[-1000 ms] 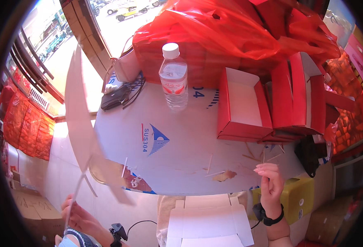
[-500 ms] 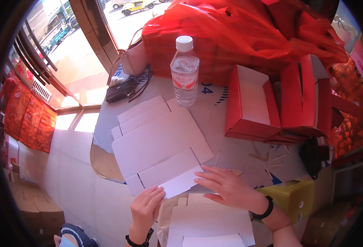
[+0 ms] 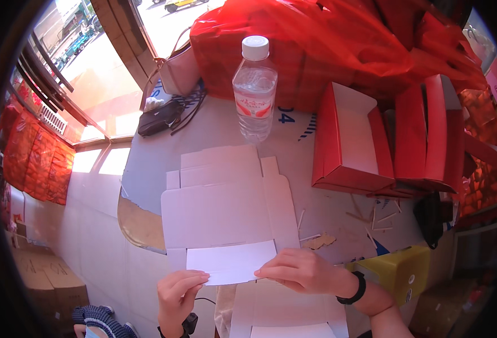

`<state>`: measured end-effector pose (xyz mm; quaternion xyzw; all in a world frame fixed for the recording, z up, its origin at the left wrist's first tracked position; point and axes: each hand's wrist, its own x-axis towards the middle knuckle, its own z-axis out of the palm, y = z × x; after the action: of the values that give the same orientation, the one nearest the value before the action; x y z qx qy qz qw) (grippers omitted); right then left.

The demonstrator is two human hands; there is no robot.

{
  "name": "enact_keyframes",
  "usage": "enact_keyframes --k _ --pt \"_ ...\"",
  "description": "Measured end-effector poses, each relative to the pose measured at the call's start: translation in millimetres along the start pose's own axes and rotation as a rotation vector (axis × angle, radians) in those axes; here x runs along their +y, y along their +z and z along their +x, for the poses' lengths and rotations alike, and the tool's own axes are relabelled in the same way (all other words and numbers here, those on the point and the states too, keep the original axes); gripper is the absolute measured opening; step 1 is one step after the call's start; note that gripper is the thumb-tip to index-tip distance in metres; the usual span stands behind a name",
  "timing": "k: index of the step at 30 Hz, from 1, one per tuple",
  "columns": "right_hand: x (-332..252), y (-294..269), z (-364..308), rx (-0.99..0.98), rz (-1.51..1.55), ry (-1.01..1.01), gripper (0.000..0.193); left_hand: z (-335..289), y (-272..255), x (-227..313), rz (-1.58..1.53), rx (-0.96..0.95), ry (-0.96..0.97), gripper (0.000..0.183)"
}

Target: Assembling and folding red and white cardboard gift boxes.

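A flat, unfolded cardboard box blank (image 3: 220, 213) lies on the table in front of me, its pale inner face up. Its near flap (image 3: 231, 262) is bent along a crease and looks brighter than the rest. My left hand (image 3: 175, 296) pinches the flap's left near corner between thumb and fingers. At the right near corner, my right hand (image 3: 307, 271) pinches the same flap, fingers closed. Below the hands, closer to me, lies another pale cardboard blank (image 3: 288, 307), partly cut off by the lower edge.
A water bottle (image 3: 254, 93) stands behind the blank. Two red boxes (image 3: 352, 163) sit to the right, before a large red plastic-covered pile (image 3: 293, 50). A pink bag (image 3: 179, 73) and black pouch (image 3: 159, 119) lie back left. Scraps (image 3: 320, 241) and a yellow container (image 3: 395, 270) are right.
The blank has turned and now lies squarer to me. My left hand has moved left and towards me; my right hand has also come closer. Both now pinch the near flap's corners.
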<state>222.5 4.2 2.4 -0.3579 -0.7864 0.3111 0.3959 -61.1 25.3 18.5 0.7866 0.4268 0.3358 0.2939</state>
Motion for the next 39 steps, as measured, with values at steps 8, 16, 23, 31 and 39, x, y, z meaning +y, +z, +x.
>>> enact_keyframes --k 8,16,23,31,39 --pt "-7 2 -8 0.08 0.122 0.005 0.034 -2 -1 -10 0.086 0.132 0.071 0.019" --pt "-6 -9 -29 -0.159 -0.176 0.031 0.05 -66 -15 -89 0.63 0.318 -0.049 0.026" --pt "5 -6 -57 -0.328 -0.782 0.208 0.061 -62 -6 -87 0.706 0.06 0.219 0.04" --pt "24 -11 -64 -0.045 -0.486 0.147 0.045 -44 -22 -124 0.142 0.077 0.092 0.023" --pt "36 -6 -51 0.354 -0.21 0.14 0.017 16 13 -69 0.118 0.158 0.053 0.008"
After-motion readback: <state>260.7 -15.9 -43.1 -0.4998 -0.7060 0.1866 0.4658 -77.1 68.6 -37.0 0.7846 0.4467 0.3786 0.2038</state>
